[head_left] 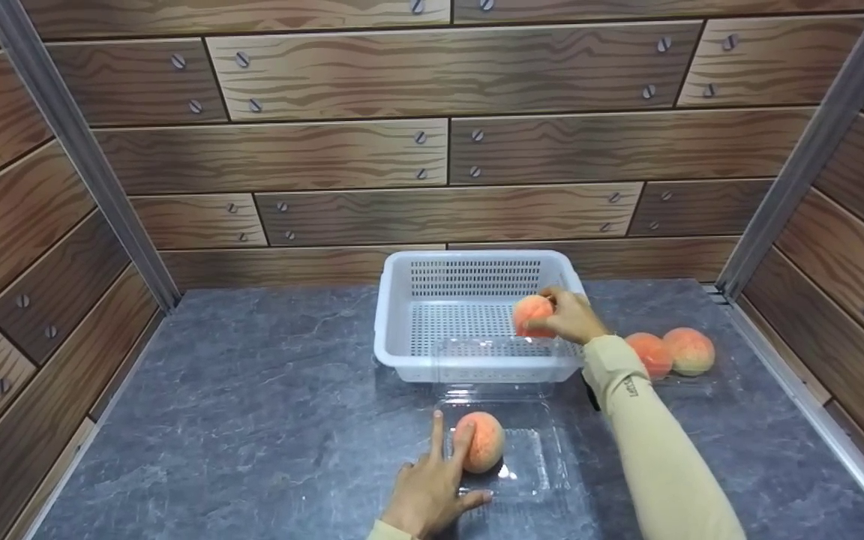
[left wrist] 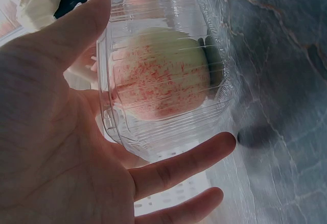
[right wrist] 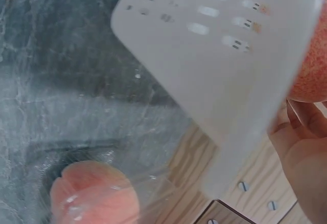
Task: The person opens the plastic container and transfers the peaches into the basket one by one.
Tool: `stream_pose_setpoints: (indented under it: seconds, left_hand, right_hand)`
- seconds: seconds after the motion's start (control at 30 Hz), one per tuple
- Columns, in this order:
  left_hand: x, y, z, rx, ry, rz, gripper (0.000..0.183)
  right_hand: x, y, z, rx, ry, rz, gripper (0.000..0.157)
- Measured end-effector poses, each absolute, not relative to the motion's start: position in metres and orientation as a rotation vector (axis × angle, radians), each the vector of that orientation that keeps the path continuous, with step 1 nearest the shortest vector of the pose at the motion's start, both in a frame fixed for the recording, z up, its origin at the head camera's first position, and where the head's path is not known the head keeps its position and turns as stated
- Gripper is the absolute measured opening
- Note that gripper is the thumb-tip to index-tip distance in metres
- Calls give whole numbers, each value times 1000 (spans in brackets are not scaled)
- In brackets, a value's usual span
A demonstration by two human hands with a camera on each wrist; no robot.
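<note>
My right hand (head_left: 568,316) grips a peach (head_left: 532,315) over the right side of a white perforated basket (head_left: 387,315). In the right wrist view that peach (right wrist: 314,63) shows beside the basket wall (right wrist: 194,76), held by the fingers. Nearer me, a clear plastic container (head_left: 544,480) lies with its lid raised against the basket's front. One peach (head_left: 480,442) sits inside, at its left. My left hand (head_left: 432,480) rests at the container's near left corner, fingers spread, one fingertip at the peach. The left wrist view shows the thumb along the container's rim (left wrist: 104,66).
Two more peaches (head_left: 691,351) stand on the right of the grey marbled table (head_left: 252,420), with clear plastic about them. Wood-patterned walls (head_left: 357,157) and metal posts (head_left: 87,150) bound the table at the back and sides.
</note>
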State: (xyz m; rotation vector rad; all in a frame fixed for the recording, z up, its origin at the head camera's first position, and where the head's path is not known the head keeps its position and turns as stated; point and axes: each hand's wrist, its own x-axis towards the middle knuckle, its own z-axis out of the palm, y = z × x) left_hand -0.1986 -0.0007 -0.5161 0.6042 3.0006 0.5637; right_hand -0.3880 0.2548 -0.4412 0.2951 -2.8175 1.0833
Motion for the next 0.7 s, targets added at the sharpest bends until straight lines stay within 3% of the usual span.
stream_pose_setpoints:
  seconds: [0.4, 0.7]
  left_hand:
    - [-199, 0, -518, 639, 3063, 535, 96]
    - [-199, 0, -518, 633, 3051, 559, 96]
  right_hand:
    - [-385, 261, -464, 417, -2828, 900, 47]
    - [-379, 255, -467, 404, -2943, 868, 62]
